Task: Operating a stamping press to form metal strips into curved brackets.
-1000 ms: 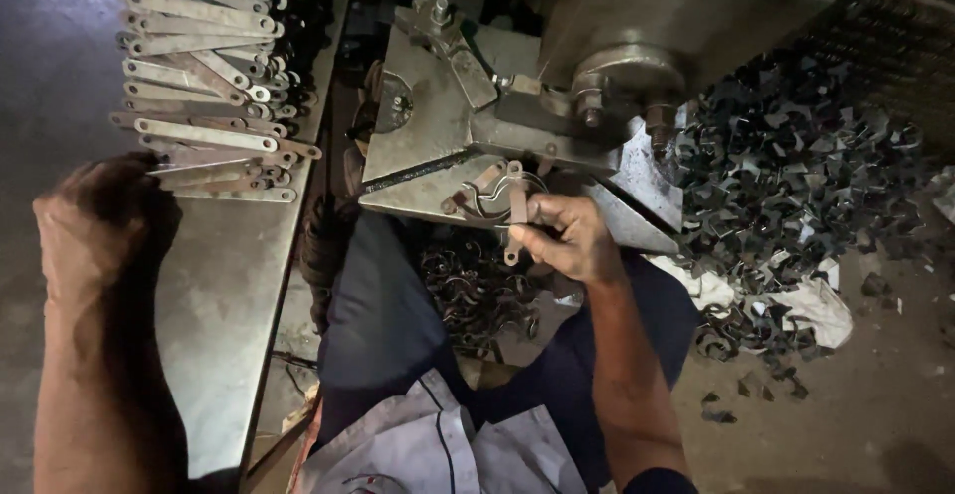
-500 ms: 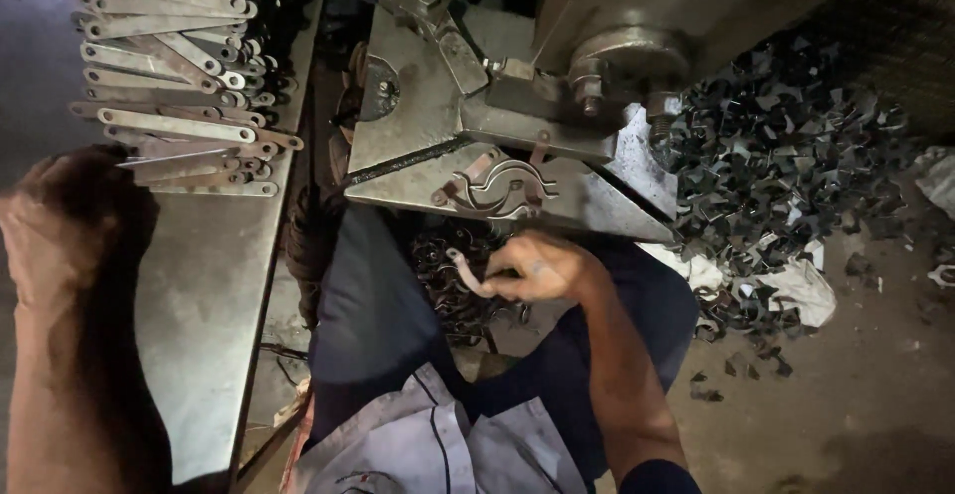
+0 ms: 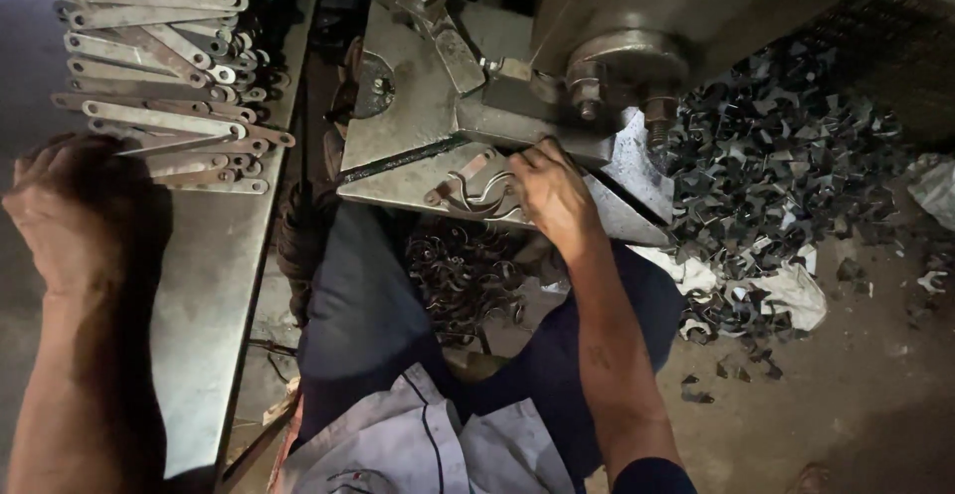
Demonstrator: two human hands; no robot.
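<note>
A: Starting at the far left, what do we have under our left hand (image 3: 75,205)?

B: Our left hand rests knuckles-up on the steel bench plate (image 3: 214,285), fingers curled under. Whether they are pinching anything we cannot tell; the fingertips are hidden. Just beyond the knuckles lies the pile of flat metal strips (image 3: 159,66), each with a hole at its end, fanned out across the top of the plate.

A: And towards the middle?

B: We sit with dark trousers (image 3: 368,315) between the bench and the press machine (image 3: 597,46). Below the machine's angled die plate (image 3: 408,106), between our knees, a heap of curled, bent metal pieces (image 3: 463,275) has gathered.

A: Where is the workpiece?

B: A bent metal strip (image 3: 477,186) lies on the lower plate of the press, just left of our right hand (image 3: 552,196). Our fingers are drawn together at its right end, touching it, the hand pressed close under the machine's round housing.

A: And to the right?

B: A large mound of dark metal offcuts (image 3: 786,146) on the floor, with a white rag (image 3: 786,290) at its near edge.
</note>
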